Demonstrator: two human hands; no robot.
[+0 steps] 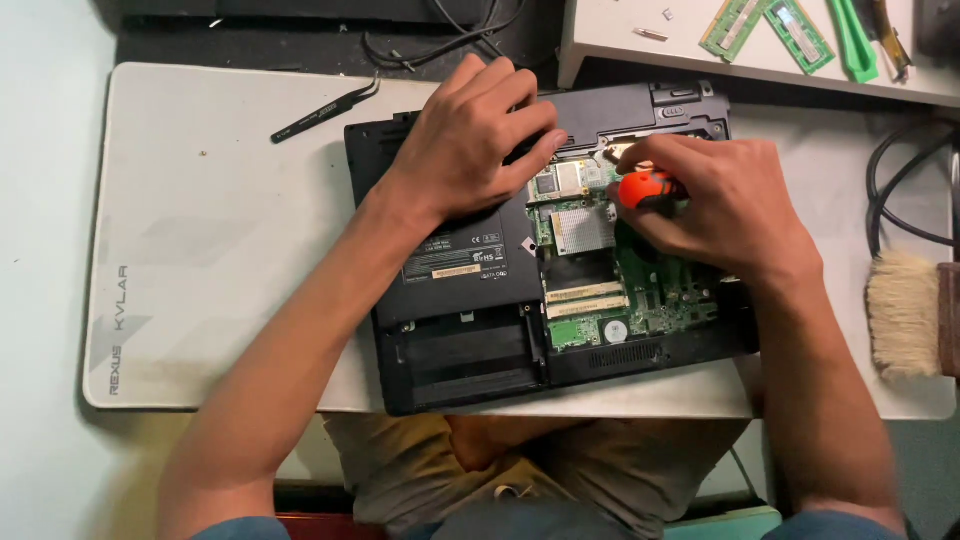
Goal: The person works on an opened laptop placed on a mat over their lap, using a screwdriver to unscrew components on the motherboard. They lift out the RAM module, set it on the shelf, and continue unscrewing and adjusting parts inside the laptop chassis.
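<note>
White desk mat (220, 250), opened laptop (450, 330), left hand (475, 135) flat, grip apart, right hand (725, 205) grip clamped on orange screwdriver (645, 188).

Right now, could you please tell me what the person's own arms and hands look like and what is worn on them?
Both hands, left hand and right hand, are bare: no gloves, rings or watch show. The forearms are uncovered too. Blue sleeve edges appear only near the bottom of the frame, at the upper arms.

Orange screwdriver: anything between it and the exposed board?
Nothing visible. The right hand grips the orange screwdriver directly over the green circuit board, cover already off there. The left hand rests flat on the laptop base, clear of the tool.
</note>
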